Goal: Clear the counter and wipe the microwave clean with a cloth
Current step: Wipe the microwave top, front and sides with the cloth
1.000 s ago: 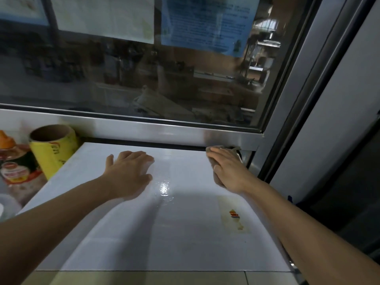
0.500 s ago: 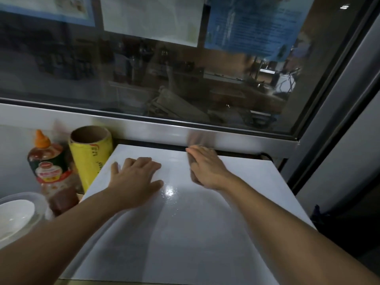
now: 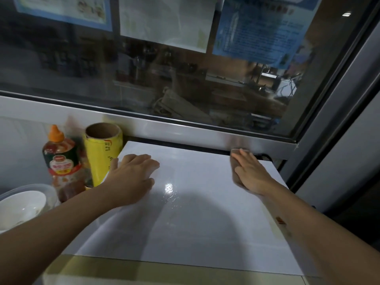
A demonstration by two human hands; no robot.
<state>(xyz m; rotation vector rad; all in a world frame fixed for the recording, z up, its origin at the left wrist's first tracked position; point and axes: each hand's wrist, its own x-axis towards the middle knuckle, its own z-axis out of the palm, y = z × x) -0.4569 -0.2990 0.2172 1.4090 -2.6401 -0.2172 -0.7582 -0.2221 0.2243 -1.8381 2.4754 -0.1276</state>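
Right hand (image 3: 249, 173) lying flat, fingers straight, pressing cloth (image 3: 234, 167) onto microwave top (image 3: 195, 223) at back right corner; left hand (image 3: 131, 177) resting open, palm down, near left edge

Glossy, smooth white top on the microwave (image 3: 185, 212), wet sheen near its middle. Left of microwave: cardboard-cored roll (image 3: 102, 151) in shiny yellow film, clear plastic sauce bottle (image 3: 61, 161). Behind microwave: brushed metal window frame (image 3: 185, 130), reflective glass.

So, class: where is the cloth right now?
Under the right hand, at the back right corner of the microwave top, just below the window frame.
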